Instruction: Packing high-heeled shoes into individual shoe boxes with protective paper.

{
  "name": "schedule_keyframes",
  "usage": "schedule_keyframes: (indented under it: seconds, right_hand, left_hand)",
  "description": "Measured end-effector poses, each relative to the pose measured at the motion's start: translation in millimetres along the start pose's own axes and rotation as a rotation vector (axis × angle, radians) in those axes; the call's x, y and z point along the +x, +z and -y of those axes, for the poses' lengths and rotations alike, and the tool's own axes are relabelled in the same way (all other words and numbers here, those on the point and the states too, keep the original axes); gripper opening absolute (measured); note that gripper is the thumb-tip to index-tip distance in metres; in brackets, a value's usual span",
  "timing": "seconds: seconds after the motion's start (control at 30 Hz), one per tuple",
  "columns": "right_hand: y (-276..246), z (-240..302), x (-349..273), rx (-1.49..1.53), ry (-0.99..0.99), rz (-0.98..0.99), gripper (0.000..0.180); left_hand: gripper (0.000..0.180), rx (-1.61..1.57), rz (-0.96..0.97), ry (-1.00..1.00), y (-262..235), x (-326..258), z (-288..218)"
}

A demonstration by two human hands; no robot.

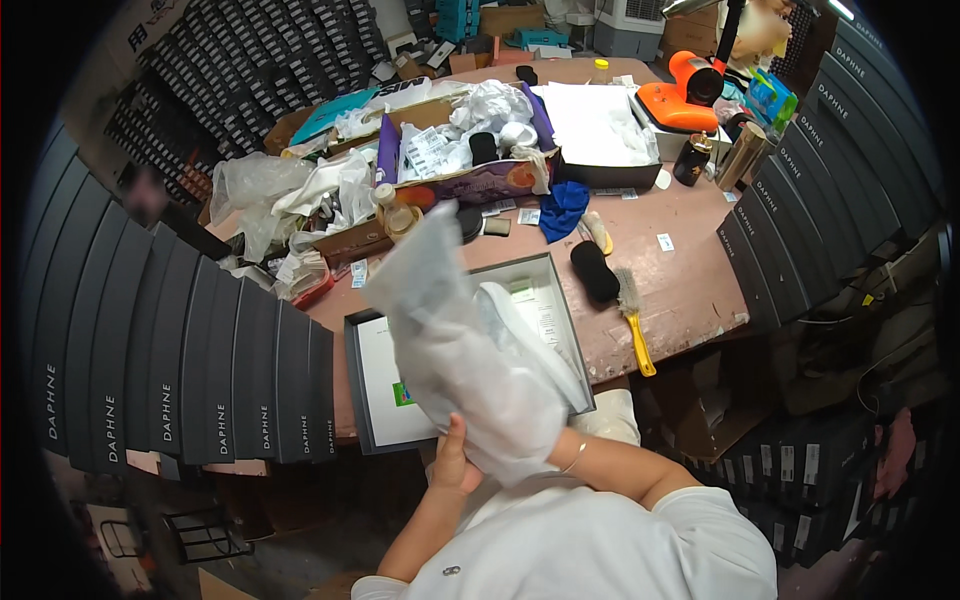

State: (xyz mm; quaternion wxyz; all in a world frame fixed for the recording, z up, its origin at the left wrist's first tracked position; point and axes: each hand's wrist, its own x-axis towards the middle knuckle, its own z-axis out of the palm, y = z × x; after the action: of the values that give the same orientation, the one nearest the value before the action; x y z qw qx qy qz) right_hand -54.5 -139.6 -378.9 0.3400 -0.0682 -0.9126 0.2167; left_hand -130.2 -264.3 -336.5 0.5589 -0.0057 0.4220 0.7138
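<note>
Gripping translucent white plastic bag (460,340) with left hand (452,462) at lower centre; right hand hidden, grip unclear; open grey box (362,385) waiting underneath, unfilled.

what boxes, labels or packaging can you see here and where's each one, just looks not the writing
Open shoe box: table's near edge, dark grey, rectangular, white paper inside.
White dust bag: soft pouch held over it by the left hand; right hand hidden.
Stacked boxes: left, dark with white print.
Purple carton: mid-table, stuffed with white paper.
Small label: white, on the table.
</note>
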Motion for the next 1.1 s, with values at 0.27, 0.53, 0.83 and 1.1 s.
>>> schedule_keyframes:
  seconds: [0.27, 0.53, 0.83, 1.1]
  right_hand:
    - [-84, 13, -17, 1.233, 0.490, 0.519, 0.072]
    - [-176, 9, 0, 0.227, 0.483, 0.096, 0.092]
    - [-71, -73, -7, -0.292, 0.654, 0.350, 0.089]
    - [-65, -102, 7, -0.463, 0.634, 0.516, 0.085]
  left_hand:
    - [0.067, 0.585, -0.188, 0.613, -56, -2, -110]
    - [0.061, 0.229, 0.126, 0.438, 86, 108, -55]
    - [0.041, 0.487, 0.035, 0.385, 12, 114, 2]
    - [0.031, 1.635, -0.270, 0.360, -110, 96, -16]
